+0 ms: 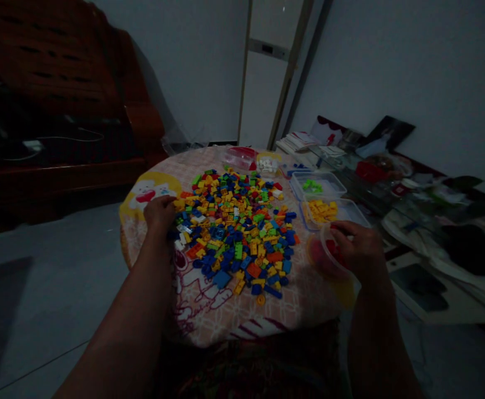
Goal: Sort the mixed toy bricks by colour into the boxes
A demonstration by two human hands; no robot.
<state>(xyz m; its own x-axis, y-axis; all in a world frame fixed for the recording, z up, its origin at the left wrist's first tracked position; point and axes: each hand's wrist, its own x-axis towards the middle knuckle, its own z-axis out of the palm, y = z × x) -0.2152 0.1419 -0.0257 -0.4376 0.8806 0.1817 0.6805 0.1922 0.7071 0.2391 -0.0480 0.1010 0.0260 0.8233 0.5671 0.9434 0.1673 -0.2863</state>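
A wide pile of mixed-colour toy building bricks [234, 227] lies loose on the cloth-covered round table [313, 307]. My left hand [159, 214] is at the pile's left edge, fingers curled together beside some yellow bricks [179, 204]. Whether it grips one of them is hidden. On the right, my right hand [361, 246] has its bent fingers at the mouth of a round clear tub [323, 257] with red pieces inside. Its fingertips are partly inside the rim, and what they pinch cannot be made out.
Clear boxes hold yellow bricks [322, 210] and green bricks [312, 186]. White bricks [267, 164] and a red-and-clear container [242, 158] are at the back. A cluttered glass table [350, 166] stands right, a wooden bench [138, 119] left.
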